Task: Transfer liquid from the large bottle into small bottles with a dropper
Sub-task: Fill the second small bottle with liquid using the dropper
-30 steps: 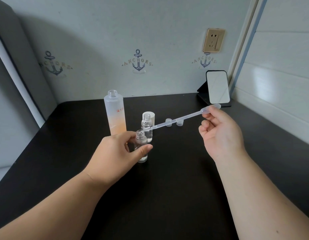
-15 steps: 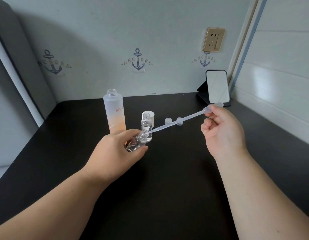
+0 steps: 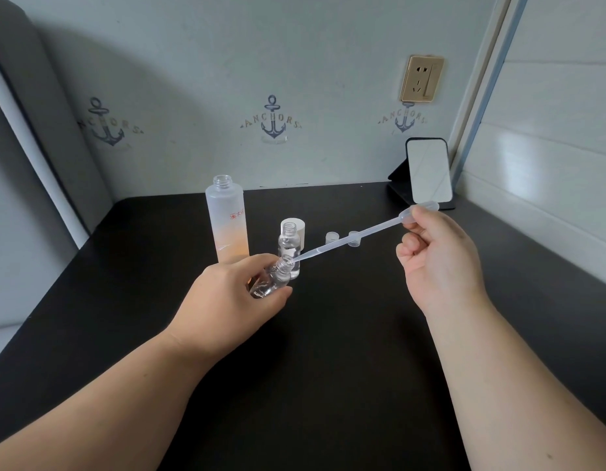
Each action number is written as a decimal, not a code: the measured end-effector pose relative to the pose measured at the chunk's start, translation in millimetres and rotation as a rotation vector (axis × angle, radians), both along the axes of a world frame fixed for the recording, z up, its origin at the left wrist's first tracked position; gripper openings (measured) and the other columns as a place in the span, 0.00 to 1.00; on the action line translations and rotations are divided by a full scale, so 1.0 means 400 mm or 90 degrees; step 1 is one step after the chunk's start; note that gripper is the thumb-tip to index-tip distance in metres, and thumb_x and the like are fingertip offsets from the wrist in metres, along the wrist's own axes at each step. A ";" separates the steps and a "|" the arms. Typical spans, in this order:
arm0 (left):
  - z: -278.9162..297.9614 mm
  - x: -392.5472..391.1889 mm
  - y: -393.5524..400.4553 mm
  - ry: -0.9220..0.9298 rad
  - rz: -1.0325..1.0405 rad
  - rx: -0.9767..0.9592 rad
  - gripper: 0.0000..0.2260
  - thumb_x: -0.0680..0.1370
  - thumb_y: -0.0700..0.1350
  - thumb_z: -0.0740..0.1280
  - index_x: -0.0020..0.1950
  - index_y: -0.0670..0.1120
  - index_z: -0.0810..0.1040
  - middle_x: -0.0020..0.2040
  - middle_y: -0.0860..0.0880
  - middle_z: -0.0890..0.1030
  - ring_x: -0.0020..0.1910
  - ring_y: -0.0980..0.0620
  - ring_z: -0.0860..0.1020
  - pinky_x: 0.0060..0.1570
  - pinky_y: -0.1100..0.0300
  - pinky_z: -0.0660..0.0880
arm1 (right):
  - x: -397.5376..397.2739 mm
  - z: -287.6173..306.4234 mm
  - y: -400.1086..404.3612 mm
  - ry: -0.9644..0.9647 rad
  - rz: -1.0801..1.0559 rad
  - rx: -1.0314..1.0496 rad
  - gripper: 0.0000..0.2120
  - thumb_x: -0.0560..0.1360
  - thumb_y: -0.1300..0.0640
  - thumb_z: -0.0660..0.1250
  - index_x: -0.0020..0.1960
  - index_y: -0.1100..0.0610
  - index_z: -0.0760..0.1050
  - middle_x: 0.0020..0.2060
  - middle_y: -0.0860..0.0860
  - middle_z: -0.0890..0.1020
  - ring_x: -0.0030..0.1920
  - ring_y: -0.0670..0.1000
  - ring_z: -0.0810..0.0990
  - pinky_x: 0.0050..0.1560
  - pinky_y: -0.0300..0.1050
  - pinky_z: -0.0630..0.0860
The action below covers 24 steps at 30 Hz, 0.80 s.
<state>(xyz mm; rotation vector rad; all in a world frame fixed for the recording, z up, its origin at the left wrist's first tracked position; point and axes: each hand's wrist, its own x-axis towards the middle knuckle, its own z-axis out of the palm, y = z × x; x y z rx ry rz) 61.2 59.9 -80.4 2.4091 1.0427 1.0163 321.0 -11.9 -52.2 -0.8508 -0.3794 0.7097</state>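
My left hand (image 3: 226,294) grips a small clear bottle (image 3: 272,278), lifted off the table and tilted with its open mouth toward the right. My right hand (image 3: 437,263) pinches the bulb of a clear plastic dropper (image 3: 349,241); the dropper's tip sits at the tilted bottle's mouth. Behind them stands the large frosted bottle (image 3: 228,222), uncapped, with orange liquid in its lower part. A second small clear bottle (image 3: 289,248) stands upright and open just behind the held one.
A white cap (image 3: 296,226) stands behind the second small bottle. Two small clear caps (image 3: 332,236) lie on the black table (image 3: 328,351). A small mirror on a black stand (image 3: 429,173) is in the back right corner. Walls close in at the back and right.
My left hand lifted the small bottle off the table and tilted it toward the dropper. The dropper's tip now reaches the bottle's mouth.
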 end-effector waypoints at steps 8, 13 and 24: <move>-0.005 0.002 0.001 -0.015 -0.006 0.016 0.13 0.72 0.59 0.71 0.55 0.59 0.80 0.43 0.66 0.79 0.45 0.65 0.77 0.39 0.66 0.73 | -0.003 0.005 -0.003 -0.021 0.001 0.004 0.10 0.77 0.63 0.71 0.39 0.56 0.84 0.37 0.52 0.83 0.30 0.46 0.71 0.32 0.37 0.67; -0.007 0.002 0.001 -0.020 -0.005 0.013 0.13 0.72 0.58 0.70 0.55 0.58 0.82 0.41 0.63 0.79 0.40 0.64 0.77 0.37 0.65 0.71 | 0.000 0.001 -0.005 -0.050 0.005 0.009 0.11 0.78 0.63 0.71 0.37 0.55 0.83 0.37 0.52 0.83 0.29 0.46 0.69 0.32 0.37 0.66; 0.002 0.006 0.000 0.009 0.019 -0.033 0.10 0.71 0.61 0.72 0.42 0.63 0.72 0.36 0.64 0.78 0.38 0.62 0.77 0.31 0.70 0.67 | 0.004 -0.006 -0.006 0.002 0.012 -0.006 0.03 0.77 0.60 0.72 0.44 0.57 0.83 0.39 0.51 0.83 0.33 0.46 0.73 0.36 0.37 0.70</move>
